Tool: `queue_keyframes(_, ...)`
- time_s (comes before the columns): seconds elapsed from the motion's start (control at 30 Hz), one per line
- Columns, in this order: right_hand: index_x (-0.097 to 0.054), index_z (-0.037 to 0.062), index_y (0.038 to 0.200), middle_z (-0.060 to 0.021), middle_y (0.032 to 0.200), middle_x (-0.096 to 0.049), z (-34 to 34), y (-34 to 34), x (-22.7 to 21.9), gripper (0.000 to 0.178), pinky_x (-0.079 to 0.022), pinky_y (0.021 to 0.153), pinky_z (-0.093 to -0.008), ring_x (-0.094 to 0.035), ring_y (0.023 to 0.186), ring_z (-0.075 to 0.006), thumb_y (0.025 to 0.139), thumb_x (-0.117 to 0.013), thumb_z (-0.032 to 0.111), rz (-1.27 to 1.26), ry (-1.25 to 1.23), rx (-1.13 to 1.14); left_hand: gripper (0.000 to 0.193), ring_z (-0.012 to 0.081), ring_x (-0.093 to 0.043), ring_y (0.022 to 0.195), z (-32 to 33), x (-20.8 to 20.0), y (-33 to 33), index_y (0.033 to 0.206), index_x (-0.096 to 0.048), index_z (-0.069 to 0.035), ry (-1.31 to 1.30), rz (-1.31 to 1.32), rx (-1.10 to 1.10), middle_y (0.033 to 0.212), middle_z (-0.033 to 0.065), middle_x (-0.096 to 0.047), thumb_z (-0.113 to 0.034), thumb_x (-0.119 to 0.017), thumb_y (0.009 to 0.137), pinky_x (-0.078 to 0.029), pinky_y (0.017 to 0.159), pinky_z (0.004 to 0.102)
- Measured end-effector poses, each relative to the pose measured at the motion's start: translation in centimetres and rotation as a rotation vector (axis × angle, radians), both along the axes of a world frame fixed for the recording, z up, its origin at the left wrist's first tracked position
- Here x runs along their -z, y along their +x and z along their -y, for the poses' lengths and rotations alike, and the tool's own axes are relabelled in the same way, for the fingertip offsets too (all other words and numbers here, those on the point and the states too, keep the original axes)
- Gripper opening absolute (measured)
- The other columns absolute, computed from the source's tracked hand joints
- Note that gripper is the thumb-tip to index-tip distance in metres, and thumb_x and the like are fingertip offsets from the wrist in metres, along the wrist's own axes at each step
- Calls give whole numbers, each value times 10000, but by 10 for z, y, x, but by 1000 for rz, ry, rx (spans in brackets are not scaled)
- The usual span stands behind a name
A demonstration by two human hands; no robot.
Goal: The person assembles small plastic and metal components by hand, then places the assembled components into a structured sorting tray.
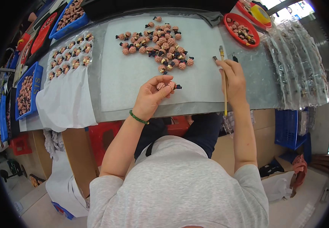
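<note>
My left hand (147, 98), with a green bead bracelet at its wrist, is closed on small figurines (171, 86) with pink, knobbly heads and a dark part. Two pink heads show at its fingertips. To the right, my right hand (234, 80) grips a thin brush (225, 99) with a yellowish handle, held nearly upright. A small dark tip also sticks out by its fingers; what it belongs to, I cannot tell. Beyond my left hand, a loose pile of similar figurines (164, 45) lies on a white sheet (115, 81) on the table.
At left, rows of figurines (66, 57) lie on a wrapped white pad, with blue bins (36, 97) of more beside it. A red bowl (229, 18) of pieces stands far right, near hanging clear plastic sheets (297, 64). A blue crate (286, 129) is below the table.
</note>
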State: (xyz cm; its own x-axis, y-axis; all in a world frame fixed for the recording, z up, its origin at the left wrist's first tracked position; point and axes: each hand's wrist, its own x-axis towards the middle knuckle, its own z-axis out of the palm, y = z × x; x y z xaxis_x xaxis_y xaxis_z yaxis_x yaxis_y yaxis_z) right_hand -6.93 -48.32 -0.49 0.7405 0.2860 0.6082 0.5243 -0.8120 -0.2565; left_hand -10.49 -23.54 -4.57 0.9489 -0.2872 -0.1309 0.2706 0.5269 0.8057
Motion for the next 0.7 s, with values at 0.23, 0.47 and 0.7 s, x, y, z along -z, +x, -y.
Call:
queue_keyframes(0.23,-580,51,1033,-111,969,-547,33,26,17,338,-430,791,-360,-482,960,-284,728,-494,-68,-129,-273,38,337,121,-567,833,-1,-2,3,1128,-480,13,2,-24,22,943,60,-585,-42,-581,811,-452,690,220)
queue_keyframes(0.47,-579,46,1054,-88,883,-579,-47,-24,-6,340,-457,690,-286,-577,819,-177,729,-597,-54,-343,439,-236,330,108,-563,840,0,-4,5,1121,-480,13,-34,-49,52,932,56,-591,-77,-582,821,-452,705,222)
queue_keyframes(0.7,-582,-7,1016,-61,882,-572,-84,-32,19,243,-440,656,-215,-551,792,-114,775,-604,-4,-507,729,-350,324,147,-565,878,-12,-18,-1,1159,-429,23,-196,-193,49,957,80,-569,-95,-507,868,-461,769,250)
